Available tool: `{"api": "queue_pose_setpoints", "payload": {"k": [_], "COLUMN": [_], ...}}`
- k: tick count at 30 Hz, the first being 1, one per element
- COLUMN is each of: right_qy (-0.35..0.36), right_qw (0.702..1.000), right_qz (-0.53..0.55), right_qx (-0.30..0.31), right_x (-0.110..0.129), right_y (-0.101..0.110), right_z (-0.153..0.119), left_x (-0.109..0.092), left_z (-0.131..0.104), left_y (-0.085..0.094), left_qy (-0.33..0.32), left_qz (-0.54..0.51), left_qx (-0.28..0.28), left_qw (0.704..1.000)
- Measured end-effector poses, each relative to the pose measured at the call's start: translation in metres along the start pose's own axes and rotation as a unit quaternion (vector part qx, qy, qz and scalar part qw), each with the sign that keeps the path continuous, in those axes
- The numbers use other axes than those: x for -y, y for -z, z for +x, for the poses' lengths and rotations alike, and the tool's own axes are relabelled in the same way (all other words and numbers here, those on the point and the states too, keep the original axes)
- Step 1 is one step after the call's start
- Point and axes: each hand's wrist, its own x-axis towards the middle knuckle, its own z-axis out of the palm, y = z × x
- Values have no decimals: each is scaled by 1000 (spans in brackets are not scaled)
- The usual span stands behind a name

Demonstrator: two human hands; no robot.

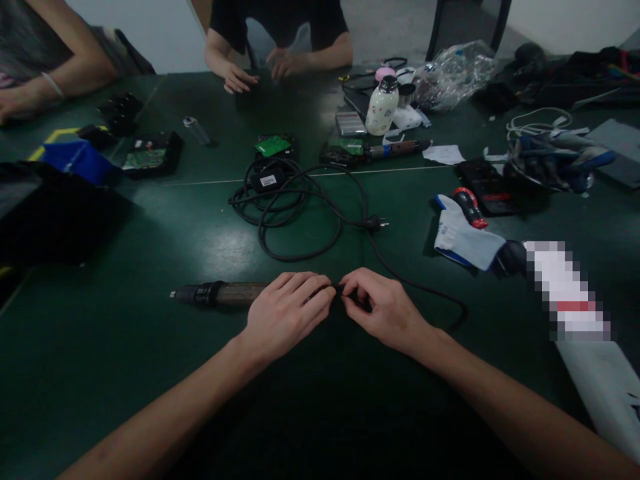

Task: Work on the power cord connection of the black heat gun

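Observation:
An electric screwdriver (235, 293) lies on the green table, its bit pointing left. My left hand (287, 307) is closed over its rear end, covering that part of the body. Just to the right, my right hand (383, 307) pinches the screwdriver's black cable end, fingertips close to those of my left hand. What exactly sits between the fingertips is mostly hidden. Beyond my hands is a coiled black power cord (300, 257) with a small labelled adapter box (267, 180) and a plug (375, 223). A stretch of cable (425, 288) curves behind my right hand.
Hard drives (150, 153) and a second electric screwdriver (400, 148) lie farther back. A floral bottle (383, 107) stands near crumpled plastic (455, 77). To the right are a white-and-blue glove (463, 233) and a red-handled tool (470, 207). Two people sit across the table.

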Motion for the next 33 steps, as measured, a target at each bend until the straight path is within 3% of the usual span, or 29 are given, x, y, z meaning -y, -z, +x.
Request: {"api": "queue_pose_setpoints", "payload": {"k": [33], "right_qy": [-3], "right_qw": [1000], "right_qz": [0], "right_qx": [1], "right_x": [0], "right_y": [0], "right_z": [0], "left_x": [-1], "left_z": [0], "left_y": [1], "left_qy": [-9], "left_qz": [20], "left_qx": [7], "left_qw": [1000]}}
